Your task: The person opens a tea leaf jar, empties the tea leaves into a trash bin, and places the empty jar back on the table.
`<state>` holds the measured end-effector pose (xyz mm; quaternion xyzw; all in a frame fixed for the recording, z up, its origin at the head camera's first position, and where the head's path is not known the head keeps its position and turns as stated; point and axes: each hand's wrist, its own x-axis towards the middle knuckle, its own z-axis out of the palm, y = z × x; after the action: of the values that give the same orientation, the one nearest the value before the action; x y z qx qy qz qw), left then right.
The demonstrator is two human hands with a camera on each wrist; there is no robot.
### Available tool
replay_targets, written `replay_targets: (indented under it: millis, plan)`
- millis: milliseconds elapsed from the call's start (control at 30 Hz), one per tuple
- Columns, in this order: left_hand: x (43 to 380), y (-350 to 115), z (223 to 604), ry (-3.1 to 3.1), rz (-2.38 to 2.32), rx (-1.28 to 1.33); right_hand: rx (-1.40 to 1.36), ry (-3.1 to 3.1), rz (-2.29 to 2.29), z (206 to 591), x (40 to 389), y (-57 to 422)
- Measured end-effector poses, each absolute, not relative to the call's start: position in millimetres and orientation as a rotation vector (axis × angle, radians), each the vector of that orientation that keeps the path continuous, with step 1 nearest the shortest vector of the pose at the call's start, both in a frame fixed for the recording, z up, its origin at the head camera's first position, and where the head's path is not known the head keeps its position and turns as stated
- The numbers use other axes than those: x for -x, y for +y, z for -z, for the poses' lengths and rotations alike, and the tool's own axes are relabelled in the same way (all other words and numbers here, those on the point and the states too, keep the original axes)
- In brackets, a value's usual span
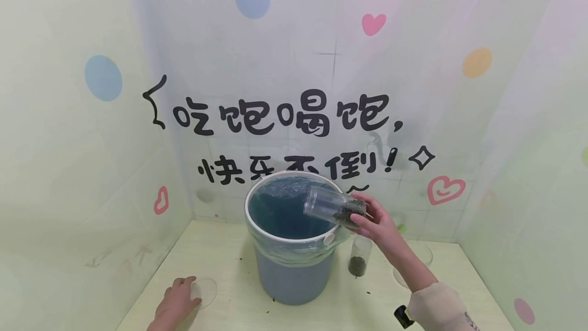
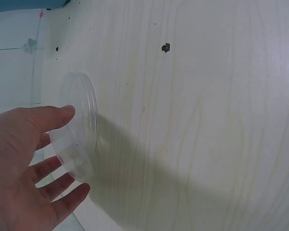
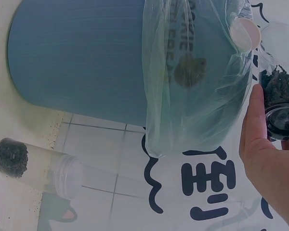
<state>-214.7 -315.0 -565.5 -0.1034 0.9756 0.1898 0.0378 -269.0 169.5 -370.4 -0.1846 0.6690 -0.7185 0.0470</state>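
Observation:
My right hand (image 1: 374, 223) grips a clear plastic jar (image 1: 323, 202) near its base, holding it tilted over the rim of a blue-grey bin (image 1: 294, 275). Dark dried leaf bits (image 3: 279, 84) lie inside by the base, and the jar's other end points into the bin. A thin green-blue bag (image 3: 207, 110) lines the bin and folds over its pale rim. At the table's left, my left hand (image 2: 19, 159) has thumb and fingers curled round the edge of a shallow clear plastic dish (image 2: 72, 149). Its far side meets the tabletop.
Right of the bin stands a second clear jar (image 1: 360, 257) with dark bits at its bottom. A larger clear round dish (image 1: 424, 257) lies behind my right forearm. Dark crumbs (image 2: 166, 47) dot the table. Printed walls enclose the back and sides.

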Motion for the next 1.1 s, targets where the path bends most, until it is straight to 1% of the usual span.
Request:
replay_targets:
  millis: [267,467,667,867,1100]
  plan:
    - [214.9,-320.7,568.1,3.023,-0.637,0.269,0.565,2.040,2.192,371.4,269.5,168.9]
    - [214.7,-323.8,555.5,3.019,-0.739,0.304,0.568,2.040,2.187,371.6,269.3,168.5]
    - [219.3,-327.3,530.8,3.014,-0.845,0.315,0.566,2.041,2.185,371.9,270.0,168.4]
    - [225.4,-331.4,499.1,3.036,-0.941,0.234,0.571,2.037,2.188,372.7,270.6,168.2]
    - [229.3,-317.1,460.0,3.111,-1.031,0.133,0.581,2.033,2.192,373.4,270.5,168.6]
